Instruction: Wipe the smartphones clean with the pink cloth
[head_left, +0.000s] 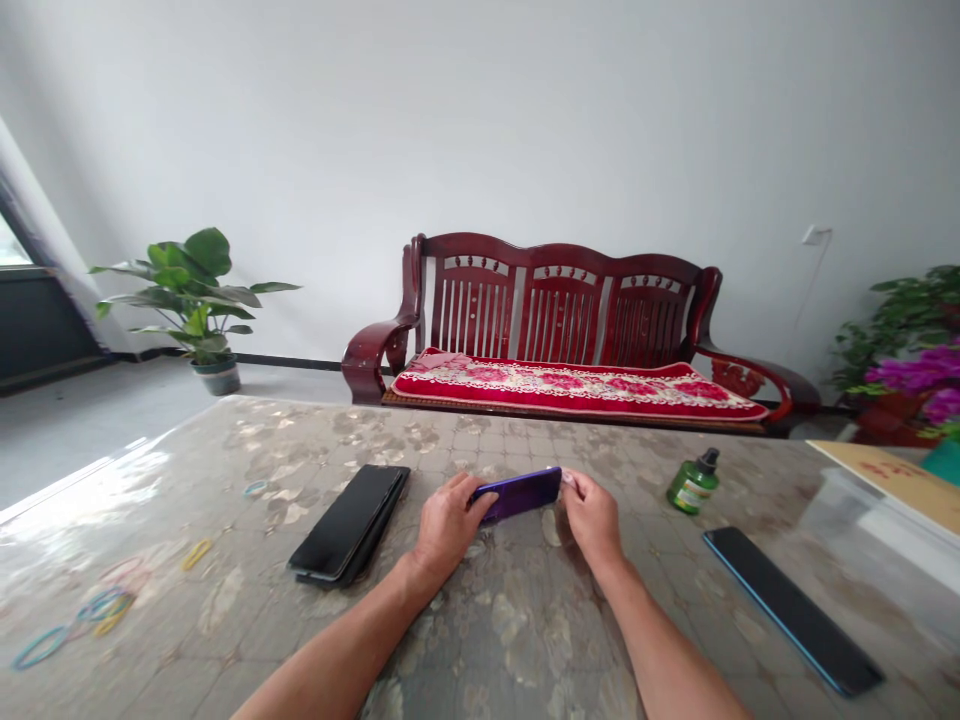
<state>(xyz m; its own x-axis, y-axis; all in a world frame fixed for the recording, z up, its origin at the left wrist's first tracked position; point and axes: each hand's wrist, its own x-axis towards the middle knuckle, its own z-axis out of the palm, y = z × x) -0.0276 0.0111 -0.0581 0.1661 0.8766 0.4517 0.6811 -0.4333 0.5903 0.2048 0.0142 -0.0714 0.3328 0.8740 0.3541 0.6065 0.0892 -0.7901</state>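
Observation:
A purple-blue phone [525, 495] is held tilted on its long edge above the table, its back towards me. My left hand [450, 515] grips its left end, thumb on the near side and fingers behind. At the right end, my right hand [592, 510] is closed in a pinch by the phone's upper corner. Something small and whitish shows between those fingertips, too small to name. Left of my hands lies a black phone [349, 522] on top of another dark, flat thing. On the right, a dark phone with a blue edge [791, 610] lies screen up.
A green spray bottle [691, 483] stands at the right, near a clear plastic box [840, 515] with a tan board [892, 480] on top. Several coloured rubber bands [105, 608] lie at the left. Beyond the patterned table [517, 640] is a wooden bench [562, 300].

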